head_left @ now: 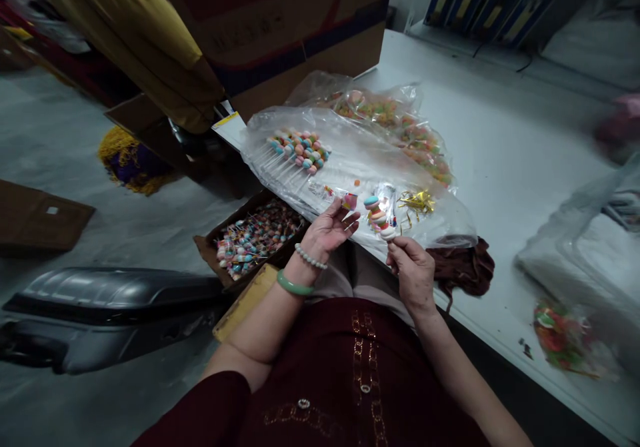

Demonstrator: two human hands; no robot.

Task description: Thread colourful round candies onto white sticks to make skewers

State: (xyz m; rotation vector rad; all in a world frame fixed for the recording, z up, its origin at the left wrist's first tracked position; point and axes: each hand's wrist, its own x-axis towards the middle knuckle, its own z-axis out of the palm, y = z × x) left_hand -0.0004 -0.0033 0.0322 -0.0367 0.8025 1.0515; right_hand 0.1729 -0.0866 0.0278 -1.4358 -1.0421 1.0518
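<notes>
My right hand (414, 272) pinches the lower end of a candy skewer (379, 218), which stands tilted with blue, orange, pink and white pieces stacked on it. Palm up, my left hand (330, 232) is open to the left of the skewer, fingers apart. Just beyond its fingertips shows a small printed wrapper (350, 201); whether they touch is unclear. Gold twist ties (420, 202) lie on the plastic sheet (350, 147) beyond my right hand. More candy skewers (303, 150) rest in a group at the sheet's left, their white sticks pointing toward me.
Clear bags of colourful gummy candy (380, 110) lie behind the sheet on the white table (480, 114). Below the left edge, a cardboard box (207, 250) holds many wrapped candies. A brown cloth (465, 267) sits at right. A grey suitcase (120, 307) lies on the left; a large carton (300, 27) stands behind.
</notes>
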